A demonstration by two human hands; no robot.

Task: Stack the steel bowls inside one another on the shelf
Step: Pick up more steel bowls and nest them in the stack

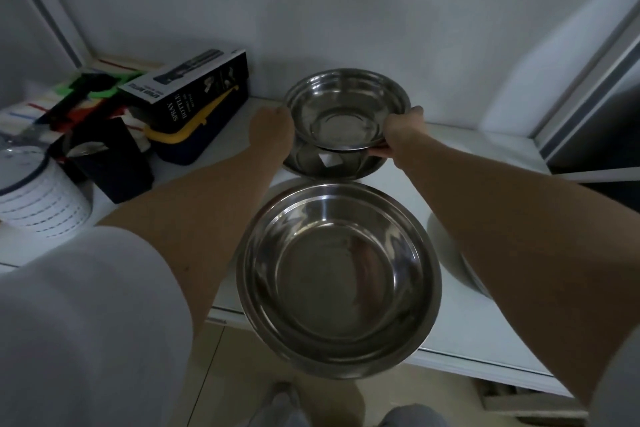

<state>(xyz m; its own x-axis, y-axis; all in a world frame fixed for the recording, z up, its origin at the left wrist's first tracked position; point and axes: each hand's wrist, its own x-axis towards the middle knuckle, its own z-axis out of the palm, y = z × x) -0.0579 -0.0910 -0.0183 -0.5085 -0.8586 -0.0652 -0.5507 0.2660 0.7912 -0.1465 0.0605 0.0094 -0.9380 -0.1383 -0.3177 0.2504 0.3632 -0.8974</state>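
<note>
A small steel bowl [346, 107] is tilted toward me at the back of the white shelf [485, 322]. My left hand [272, 130] grips its left rim and my right hand [401, 132] grips its right rim. Its base sits in a second steel bowl [332, 163] below it, which has a white sticker on its inner wall. A large steel bowl [339, 274] rests upright at the shelf's front edge, jutting a little over it. A pale bowl-like edge [446, 246] shows behind my right forearm, mostly hidden.
To the left stand a black "spray bottle" box [194, 94] on a dark case with a yellow handle [187, 128], a dark holder [107, 163], colourful tools [93, 94] and a white ribbed container [38, 201]. The cabinet wall is close behind the bowls.
</note>
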